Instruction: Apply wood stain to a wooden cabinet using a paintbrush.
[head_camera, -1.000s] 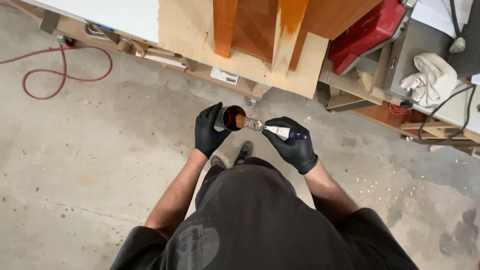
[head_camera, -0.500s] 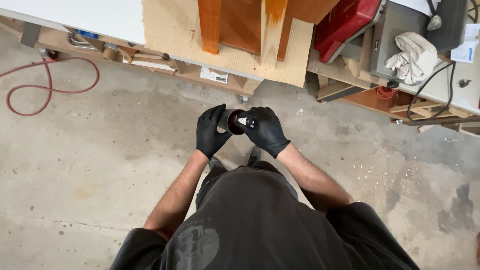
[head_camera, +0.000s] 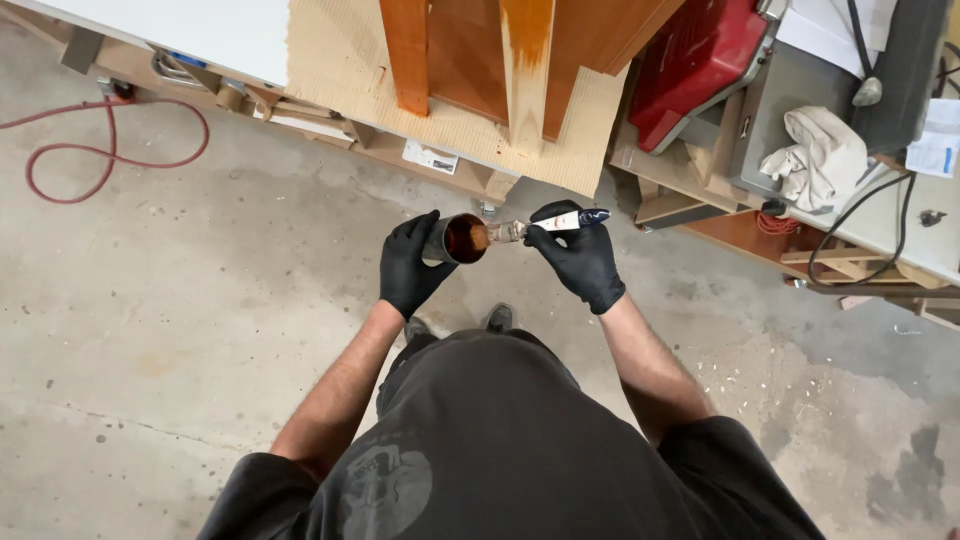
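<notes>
We take the small can (head_camera: 462, 239) of dark reddish-brown stain as our landmark. Our left hand (head_camera: 412, 263), in a black glove, wraps around the can's side from the left and below, fingers curled about its wall, so the open mouth faces up toward us and the liquid stays level. We hold it out in front of our body, above the concrete floor (head_camera: 180, 330), where a drip would likely land on the floor and not on our clothes.

Just right of the can, our right hand (head_camera: 578, 255), also gloved in black, is closed on the handle of a brush (head_camera: 545, 224). The brush lies nearly level, its blue end pointing away from the can and its bristles reaching the can's right rim; we cannot tell whether they dip into the stain or only rest on the edge. Holding the brush sideways like this keeps the wet tip over the can.

Beyond the can, farther from us, stands a wooden piece (head_camera: 500, 50) on a pale board (head_camera: 340, 60) laid over the low tabletop. Its legs are partly orange-brown, one showing a bare streak, which suits the colour in the can.

Far to the right of the can sit a red tool case (head_camera: 700, 60) and a crumpled cloth (head_camera: 820, 155). Far to its left, a red hose (head_camera: 110, 150) loops on the floor.
</notes>
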